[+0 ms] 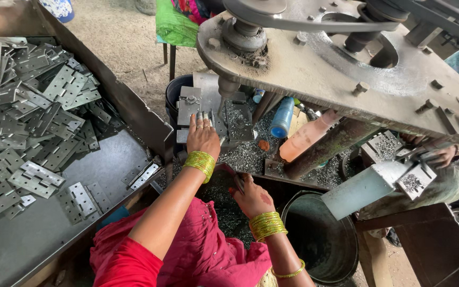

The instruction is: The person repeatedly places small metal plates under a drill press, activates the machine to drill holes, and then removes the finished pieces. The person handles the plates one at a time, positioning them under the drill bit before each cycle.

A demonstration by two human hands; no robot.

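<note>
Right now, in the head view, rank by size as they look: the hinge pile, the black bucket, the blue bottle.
1. hinge pile
2. black bucket, though nearer the camera
3. blue bottle
</note>
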